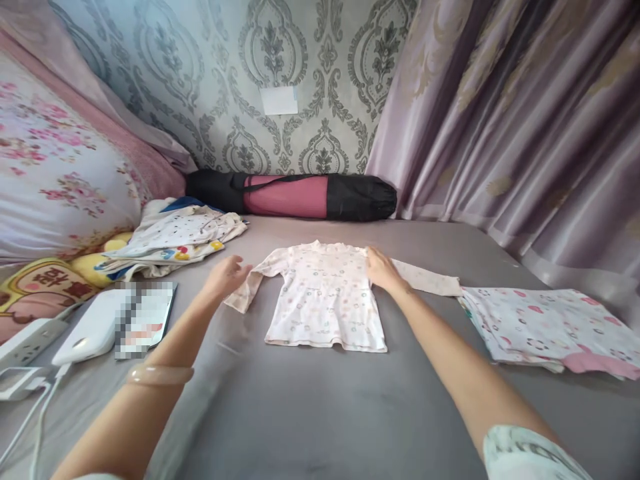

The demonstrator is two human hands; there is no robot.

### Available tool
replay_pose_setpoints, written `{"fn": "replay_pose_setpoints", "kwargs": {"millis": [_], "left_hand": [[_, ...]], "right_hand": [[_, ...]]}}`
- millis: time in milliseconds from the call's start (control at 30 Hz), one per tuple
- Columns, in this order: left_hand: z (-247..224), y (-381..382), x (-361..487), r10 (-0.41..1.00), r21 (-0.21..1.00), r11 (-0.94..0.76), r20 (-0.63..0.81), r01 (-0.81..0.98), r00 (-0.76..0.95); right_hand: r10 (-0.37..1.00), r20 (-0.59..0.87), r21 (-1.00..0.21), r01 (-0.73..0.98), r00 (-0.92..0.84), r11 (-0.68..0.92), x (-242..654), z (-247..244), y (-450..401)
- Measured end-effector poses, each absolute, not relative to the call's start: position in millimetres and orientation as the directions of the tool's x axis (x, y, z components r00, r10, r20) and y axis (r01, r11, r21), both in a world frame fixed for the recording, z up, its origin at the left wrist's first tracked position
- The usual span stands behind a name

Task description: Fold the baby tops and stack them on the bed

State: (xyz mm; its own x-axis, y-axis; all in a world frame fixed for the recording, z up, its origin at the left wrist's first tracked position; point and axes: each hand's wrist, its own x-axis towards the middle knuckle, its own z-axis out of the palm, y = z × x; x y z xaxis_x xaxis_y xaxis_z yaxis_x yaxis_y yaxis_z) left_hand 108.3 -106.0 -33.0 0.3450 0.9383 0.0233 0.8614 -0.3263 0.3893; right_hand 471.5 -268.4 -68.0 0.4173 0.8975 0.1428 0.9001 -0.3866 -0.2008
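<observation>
And here's the left hand part-open, fingers loosely parted at the left-lying sleeve, contact impossible to tell, while well apart from it the right hand lies on the other shoulder, whether pinching or merely pressing hidden from view. Between them, a small white long-sleeved shirt, ruffle-collared and dotted with pastel prints, lies flat on the grey bedsheet! Collar faces the wall, hem this way, its longest spread sideways, one sleeve outstretched right, the other angled nearward.
</observation>
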Motion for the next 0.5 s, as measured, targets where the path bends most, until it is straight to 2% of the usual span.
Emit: {"fn": "replay_pose_setpoints", "kwargs": {"millis": [67, 133, 300, 500], "left_hand": [[-36.8, -103.8, 86.9, 0.968, 0.383, -0.209, -0.052, 0.900, 0.247], [-40.5, -106.7, 75.0, 0.971, 0.389, -0.162, -0.098, 0.907, 0.216], [-44.8, -119.2, 67.9, 0.951, 0.468, -0.172, -0.153, 0.867, 0.270], [-43.8, -124.4, 73.8, 0.943, 0.540, -0.148, -0.177, 0.829, 0.283]], "right_hand": [[0.937, 0.100, -0.238, 0.923, 0.333, -0.303, 442.9, -69.3, -241.0], [0.935, 0.055, -0.255, 0.910, 0.352, -0.328, 421.2, -73.7, -219.1], [0.871, -0.003, -0.248, 0.843, 0.492, -0.477, 405.3, -90.7, -194.1], [0.863, -0.030, -0.232, 0.837, 0.504, -0.496, 412.7, -95.8, -187.5]]}}
